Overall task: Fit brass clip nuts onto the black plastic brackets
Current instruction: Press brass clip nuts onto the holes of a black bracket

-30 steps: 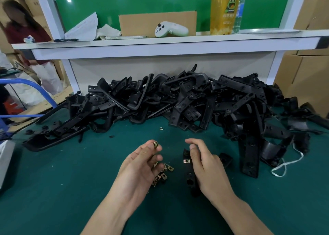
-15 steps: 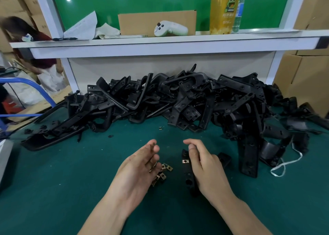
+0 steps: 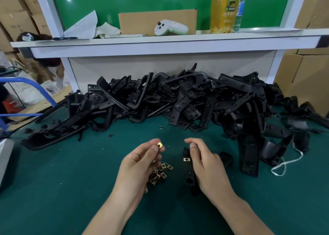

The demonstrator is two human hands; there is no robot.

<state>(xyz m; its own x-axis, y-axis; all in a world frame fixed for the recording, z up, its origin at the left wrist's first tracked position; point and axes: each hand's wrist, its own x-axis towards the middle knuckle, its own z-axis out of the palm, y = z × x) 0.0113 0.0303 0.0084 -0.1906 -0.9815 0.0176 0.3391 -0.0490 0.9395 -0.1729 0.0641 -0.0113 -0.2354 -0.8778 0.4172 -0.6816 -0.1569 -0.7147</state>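
My left hand (image 3: 138,161) pinches a single brass clip nut (image 3: 160,145) between thumb and fingertips, raised above the mat. A small heap of loose brass clip nuts (image 3: 161,172) lies just under that hand. My right hand (image 3: 204,161) holds a narrow black plastic bracket (image 3: 188,174) that lies on the green mat, fingers curled along its right side. One brass clip nut (image 3: 186,159) sits fitted on the bracket near its upper end. About a hand's width separates the two hands.
A big pile of black plastic brackets (image 3: 178,99) spans the back of the green mat (image 3: 71,181). One stray clip nut (image 3: 161,127) lies near the pile. A white shelf (image 3: 160,40) overhangs behind. A white cord (image 3: 284,163) and a long bracket (image 3: 249,153) lie right.
My left hand has turned the pinched clip nut so its flat face shows. My right hand stays on the bracket, nearly unmoved.
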